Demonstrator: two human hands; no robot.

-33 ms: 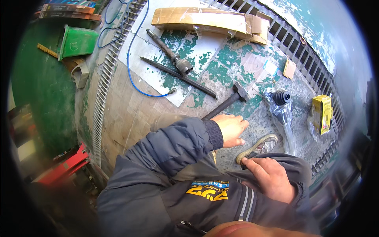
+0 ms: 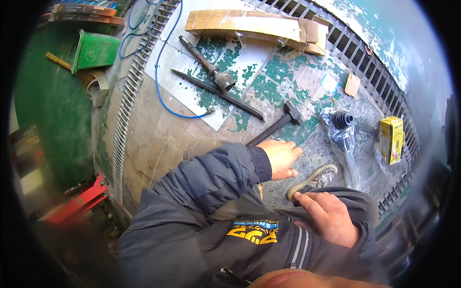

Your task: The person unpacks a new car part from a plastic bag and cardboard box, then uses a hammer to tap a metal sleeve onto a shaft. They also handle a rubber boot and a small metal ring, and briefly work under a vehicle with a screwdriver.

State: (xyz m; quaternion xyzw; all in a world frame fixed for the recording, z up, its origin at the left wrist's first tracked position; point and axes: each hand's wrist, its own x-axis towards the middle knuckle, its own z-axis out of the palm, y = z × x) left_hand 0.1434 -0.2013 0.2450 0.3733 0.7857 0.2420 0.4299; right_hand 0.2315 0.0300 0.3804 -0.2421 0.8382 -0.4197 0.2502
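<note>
My left hand point(image 2: 280, 159) hangs over my bent knee, palm down, fingers loosely stretched out and holding nothing. Just beyond it lies a hammer point(image 2: 292, 113) with a blocky metal head; the near end of its handle is hidden behind the hand and sleeve. My right hand point(image 2: 331, 218) rests on my other leg, thumb extended, the remaining fingers partly hidden over the trouser. On the floor ahead are a pointed metal bar point(image 2: 218, 91) and a worn axle shaft point(image 2: 206, 62) with a cup-shaped joint. A shaft with a black ribbed rubber boot point(image 2: 342, 119) sits in clear plastic at the right.
A long cardboard box point(image 2: 245, 24) lies at the back. A blue air hose point(image 2: 158, 86) curves across the left side. Floor grates point(image 2: 126, 105) run along both sides. A yellow box point(image 2: 391, 139) stands far right, a green bin point(image 2: 97, 50) and red metal equipment point(image 2: 81, 201) at left.
</note>
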